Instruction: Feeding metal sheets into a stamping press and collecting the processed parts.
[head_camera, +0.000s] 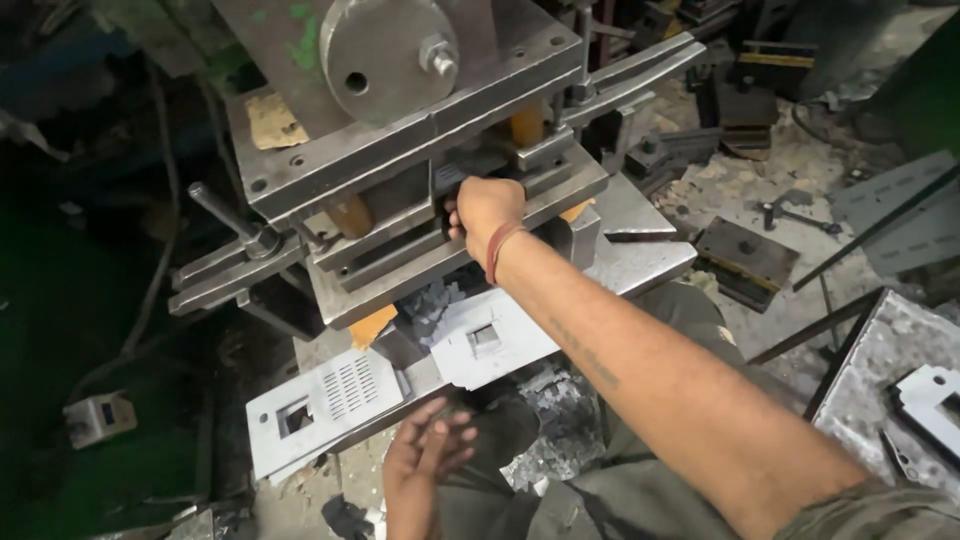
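Far left, on the dark floor: a small grey box-shaped switch unit (97, 417) with a cable running up from it, well apart from your hands.

Left of centre, near you: a stack of flat grey sheet-metal plates (322, 407), each with a square cut-out and a block of punched slots, lying tilted on the low ledge in front of the press. Your left hand (425, 460) hovers just right of and nearer than this stack — fingers spread and loosely curled, holding nothing, touching nothing that I can make out.

Centre: the heavy grey steel punch press (400, 150), with a round steel disc (388, 48) bolted at its top and stacked die plates below. A second white sheet-metal plate with one square cut-out (493, 340) lies under your right forearm, on the ledge just below the die. Small grey metal offcuts (548, 420) are heaped near it.

Your right hand (486, 208), with a red thread band at the wrist, is pushed into the die gap — fingers curled inward at the slot; whether they grip a workpiece there cannot be told, the fingertips being hidden.

Right: dark steel blocks (747, 260) on the dusty floor. Far right, near: a speckled metal tray (885, 370) holding a white cut plate.
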